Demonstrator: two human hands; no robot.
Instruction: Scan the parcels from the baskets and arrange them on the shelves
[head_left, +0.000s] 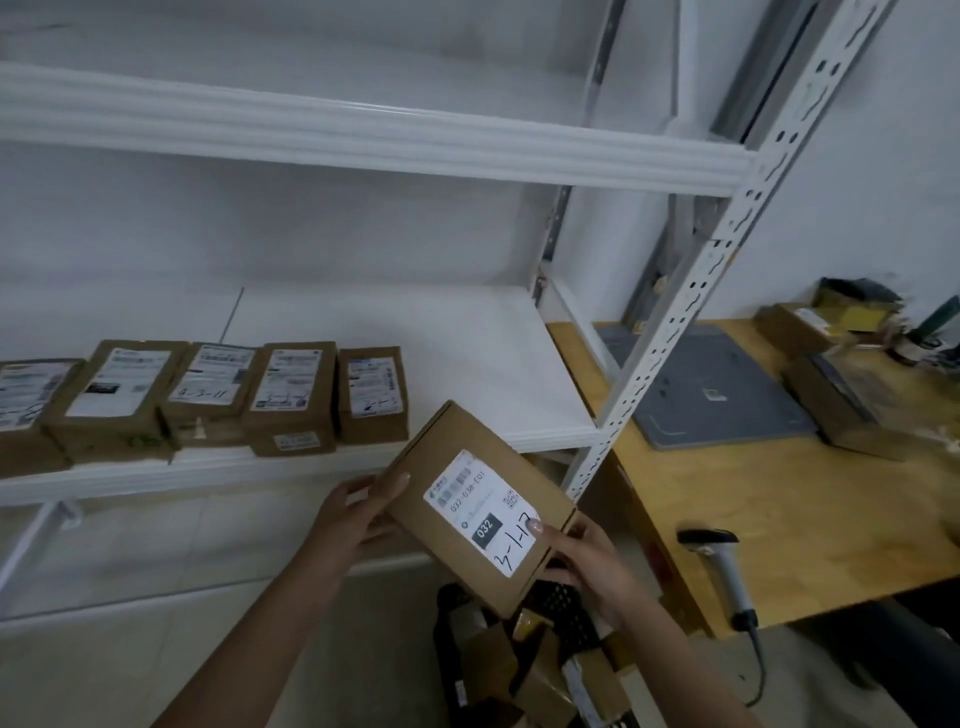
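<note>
Head cam, going left to right from my remote seat. Up and to the left of the left hand (353, 519) there's a row of parcels (208, 395). It's five brown boxes side by side along the front of the white shelf (467, 364), labels facing up, some with handwritten numbers on them.

The left hand grips the left edge of the parcel (447, 457), thumb on top and fingers curled underneath. That parcel is a flat brown carton held up in the air between both hands, in front of the shelf's front edge. It's tilted, with its white label facing the camera. I can read a printed 032 and a handwritten code starting 3-1. The right hand (592, 571) holds the lower right corner, thumb pressed on the label's edge, fingers wrapped under.

Directly below the hands sits a black basket (566, 603) with brown parcels (540, 675) piled in it.

Up and right of the right hand, the shelf's perforated upright (691, 312) runs diagonally across the view. Further right of that hand is a wooden table (753, 519) with a grey mat (717, 395) toward the back. A handheld scanner (727, 571) sits at the table's front edge, nearest the right hand, with its cable hanging down. A few boxes (800, 325) sit far off to the right, too blurry to say more.
</note>
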